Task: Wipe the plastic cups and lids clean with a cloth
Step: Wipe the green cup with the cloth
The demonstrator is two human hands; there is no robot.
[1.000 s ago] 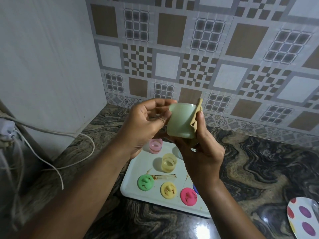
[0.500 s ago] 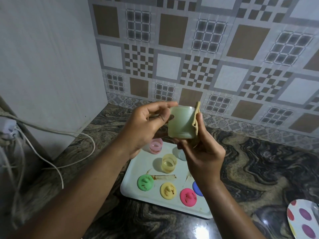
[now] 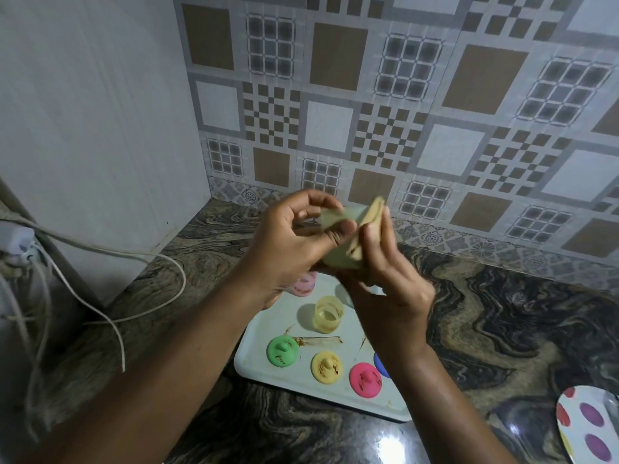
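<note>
My left hand (image 3: 288, 249) grips a pale green plastic cup (image 3: 338, 256) held above the counter, thumb across its side. My right hand (image 3: 388, 289) presses a folded tan cloth (image 3: 366, 229) against the cup's right side. Below them a white tray (image 3: 264, 366) carries a yellow cup (image 3: 329, 313), a pink cup (image 3: 305, 285) partly hidden behind my left wrist, and stained lids: green (image 3: 283, 350), yellow (image 3: 326, 367), pink (image 3: 365, 380) and a blue one (image 3: 380, 365) mostly hidden by my right forearm.
The tray sits on a dark marbled counter (image 3: 502, 329) in a corner of tiled wall. White cables (image 3: 110, 316) trail over the counter's left side. A polka-dot plate (image 3: 589, 423) lies at the right front edge.
The green cup has tilted in my hands and my left thumb has slid across its side. The cloth has shifted along the cup's right side.
</note>
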